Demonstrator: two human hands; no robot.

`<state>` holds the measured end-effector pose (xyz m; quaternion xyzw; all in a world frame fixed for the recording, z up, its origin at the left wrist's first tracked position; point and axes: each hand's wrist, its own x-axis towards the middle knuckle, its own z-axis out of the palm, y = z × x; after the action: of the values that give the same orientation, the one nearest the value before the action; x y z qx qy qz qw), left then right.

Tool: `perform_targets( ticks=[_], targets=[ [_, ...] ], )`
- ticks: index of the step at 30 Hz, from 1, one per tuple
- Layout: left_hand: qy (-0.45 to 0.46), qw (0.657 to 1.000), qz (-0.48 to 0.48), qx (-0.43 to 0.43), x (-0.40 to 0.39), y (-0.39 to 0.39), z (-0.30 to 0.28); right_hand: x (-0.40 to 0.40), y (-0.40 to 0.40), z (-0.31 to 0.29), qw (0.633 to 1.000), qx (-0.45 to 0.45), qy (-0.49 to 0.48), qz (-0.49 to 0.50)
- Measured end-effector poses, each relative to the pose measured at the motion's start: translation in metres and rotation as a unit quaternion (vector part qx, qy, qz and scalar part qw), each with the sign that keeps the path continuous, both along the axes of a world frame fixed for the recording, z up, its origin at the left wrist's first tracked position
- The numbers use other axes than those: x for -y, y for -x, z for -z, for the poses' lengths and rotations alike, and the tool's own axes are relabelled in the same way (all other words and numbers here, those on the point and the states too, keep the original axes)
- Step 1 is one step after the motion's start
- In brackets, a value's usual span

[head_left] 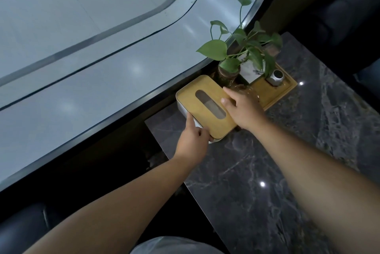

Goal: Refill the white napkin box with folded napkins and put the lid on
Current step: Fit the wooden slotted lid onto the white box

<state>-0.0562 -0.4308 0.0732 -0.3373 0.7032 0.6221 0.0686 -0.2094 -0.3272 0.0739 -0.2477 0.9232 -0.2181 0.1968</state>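
The white napkin box (182, 109), tan wooden slotted lid (218, 127) on, sits at the dark marble surface's (267, 171) far corner beside a leafy green plant (212, 49). The left hand (193, 140) grips its near corner, and the right hand (243, 110) curls its fingers over the lid's right edge.

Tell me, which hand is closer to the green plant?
Right. The right hand grips the far side of the napkin box, beside the plant; the left hand holds its near corner, farther away.
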Motion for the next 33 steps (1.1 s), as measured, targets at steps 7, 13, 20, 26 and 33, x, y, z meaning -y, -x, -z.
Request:
perform_targets(
  ticks=[7,13,20,26,33],
  targets=[
    [0.013,1.000,-0.017,-0.004,-0.001,0.003,0.004,0.003,0.001,0.002,0.999,-0.019,-0.025,-0.012],
    [0.033,0.999,0.002,-0.004,-0.002,0.003,0.005,0.005,0.000,0.000,0.997,-0.046,-0.056,-0.031],
    [0.033,0.999,-0.012,0.013,-0.006,0.006,0.009,0.008,-0.005,0.003,0.979,-0.151,-0.121,-0.064],
    [0.045,0.999,-0.009,0.015,-0.007,0.007,0.012,0.008,-0.007,0.005,0.970,-0.184,-0.139,-0.074],
    [0.088,0.995,0.005,0.036,-0.009,0.009,0.017,0.008,-0.006,0.009,0.965,-0.206,-0.141,-0.083]
  ],
)
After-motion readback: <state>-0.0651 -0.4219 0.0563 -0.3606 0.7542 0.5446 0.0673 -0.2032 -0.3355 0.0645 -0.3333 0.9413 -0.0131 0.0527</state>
